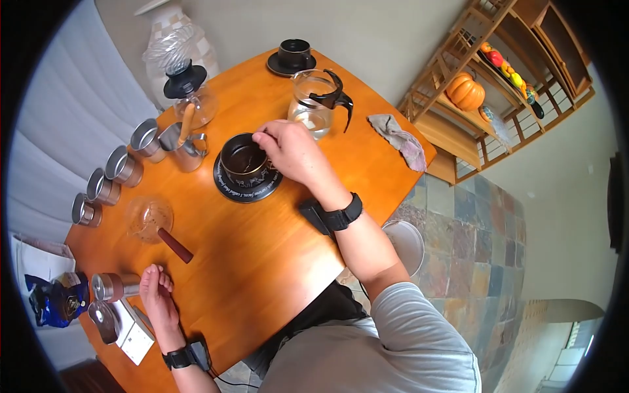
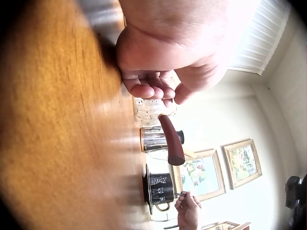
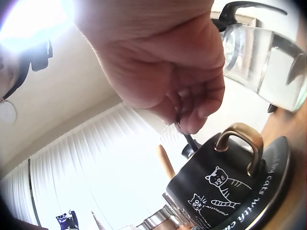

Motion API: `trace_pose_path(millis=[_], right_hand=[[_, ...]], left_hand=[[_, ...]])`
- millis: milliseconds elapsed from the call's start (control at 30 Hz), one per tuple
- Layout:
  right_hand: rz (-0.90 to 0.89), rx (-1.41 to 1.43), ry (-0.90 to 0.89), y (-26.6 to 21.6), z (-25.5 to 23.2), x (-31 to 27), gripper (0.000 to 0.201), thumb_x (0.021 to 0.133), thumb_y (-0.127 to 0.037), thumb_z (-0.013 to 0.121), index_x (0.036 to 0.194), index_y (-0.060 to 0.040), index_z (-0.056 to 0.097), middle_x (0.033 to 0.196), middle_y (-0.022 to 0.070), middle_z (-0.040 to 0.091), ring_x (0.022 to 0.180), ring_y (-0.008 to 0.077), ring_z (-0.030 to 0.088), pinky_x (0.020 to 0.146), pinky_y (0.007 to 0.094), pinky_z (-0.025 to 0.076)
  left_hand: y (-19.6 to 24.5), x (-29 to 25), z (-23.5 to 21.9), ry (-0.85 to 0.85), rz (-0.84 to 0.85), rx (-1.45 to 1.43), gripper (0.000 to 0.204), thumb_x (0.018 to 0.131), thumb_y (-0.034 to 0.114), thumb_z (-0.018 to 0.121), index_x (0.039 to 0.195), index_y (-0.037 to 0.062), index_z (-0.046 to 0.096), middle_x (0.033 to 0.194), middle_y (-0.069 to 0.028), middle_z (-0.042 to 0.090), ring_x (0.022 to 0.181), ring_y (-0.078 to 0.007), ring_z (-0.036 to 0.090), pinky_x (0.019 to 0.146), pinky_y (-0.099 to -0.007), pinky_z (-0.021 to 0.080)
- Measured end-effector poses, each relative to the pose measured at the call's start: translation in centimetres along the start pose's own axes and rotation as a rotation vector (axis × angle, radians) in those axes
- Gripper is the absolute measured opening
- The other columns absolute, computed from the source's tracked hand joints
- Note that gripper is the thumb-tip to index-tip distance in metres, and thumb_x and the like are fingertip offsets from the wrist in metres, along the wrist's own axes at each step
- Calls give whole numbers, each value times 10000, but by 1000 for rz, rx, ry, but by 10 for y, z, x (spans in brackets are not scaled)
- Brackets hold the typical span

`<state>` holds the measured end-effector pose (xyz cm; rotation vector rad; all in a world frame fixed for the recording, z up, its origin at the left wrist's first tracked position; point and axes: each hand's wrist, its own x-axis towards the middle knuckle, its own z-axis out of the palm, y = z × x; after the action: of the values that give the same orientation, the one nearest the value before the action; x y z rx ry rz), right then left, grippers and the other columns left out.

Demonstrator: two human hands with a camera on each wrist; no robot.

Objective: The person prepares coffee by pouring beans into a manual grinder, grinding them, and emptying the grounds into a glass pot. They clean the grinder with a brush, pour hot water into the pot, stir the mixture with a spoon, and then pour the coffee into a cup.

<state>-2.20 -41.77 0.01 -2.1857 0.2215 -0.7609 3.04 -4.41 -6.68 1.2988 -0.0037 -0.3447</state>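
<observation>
A black cup with white cat drawings (image 3: 216,179) stands on its black saucer (image 1: 244,191), its gold handle showing in the right wrist view. Over the cup's rim, my right hand (image 1: 293,152) pinches a thin dark utensil (image 3: 191,142) that slants down into the cup; its lower end is hidden in the right wrist view. My left hand (image 1: 157,298) rests on the table with fingers loosely curled, holding nothing. Nearest to it are a metal canister (image 1: 118,287) and a glass vessel (image 1: 149,219) with a dark red handle (image 2: 171,139).
Several metal cups (image 1: 123,165) line the left edge, near a metal pitcher (image 1: 185,152) and a glass piece with a black collar (image 1: 185,80). Behind the cup are a glass carafe (image 1: 310,108), a second black cup (image 1: 294,56) and a cloth (image 1: 398,141). A blue bag (image 1: 57,300) lies far left.
</observation>
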Motion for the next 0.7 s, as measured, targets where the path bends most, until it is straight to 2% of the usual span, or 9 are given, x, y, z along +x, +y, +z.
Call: trace_pose_path(millis=[67,167,333,433,533,633,700], right_hand=[[2,-53,2,3,-1,1,197,902,-154,622,899,38,665,781,187,651,707,319,634,644,380,487],[23,-20,-12,1,-2,1,206,903,-158,622,909,44,664,803,190,656,727,312,636,656,378,486],[7,-62,11,4,-2,1,211,905,-159,620,910,48,664,802,186,658,720,306,638,652,376,487],[40,-34,-44,2,-2,0,206,906,-155,618,913,45,666,801,183,660,724,305,643,653,374,490],[-17,-19,-22,6,0,1,202,910,-152,616,916,43,666,803,179,663,723,297,644,650,369,490],[11,-63,20,7,-1,1,197,912,-148,613,917,42,665,803,173,665,723,292,647,650,367,492],[65,-64,-46,4,-2,1,198,916,-151,612,916,41,665,804,170,668,717,286,646,648,365,492]], left_hand=[[0,0,0,-1,-2,-26,141,971,198,589,918,68,585,707,39,487,608,-52,422,543,-196,313],[0,0,2,46,17,-20,126,970,182,587,914,69,586,717,36,499,609,-53,429,541,-195,323],[0,0,1,19,6,-25,117,971,167,581,905,70,584,746,29,524,610,-54,431,542,-194,332],[0,0,0,14,0,-13,120,969,168,585,903,68,584,753,23,530,610,-57,429,542,-197,334],[-1,1,0,28,3,-30,130,968,175,591,900,64,584,746,19,527,609,-60,425,542,-200,335],[0,0,0,6,4,-27,137,967,180,595,897,63,583,751,15,534,610,-63,424,543,-201,337],[1,-1,2,10,4,-30,138,968,182,594,898,64,583,752,14,535,610,-64,424,543,-201,338]])
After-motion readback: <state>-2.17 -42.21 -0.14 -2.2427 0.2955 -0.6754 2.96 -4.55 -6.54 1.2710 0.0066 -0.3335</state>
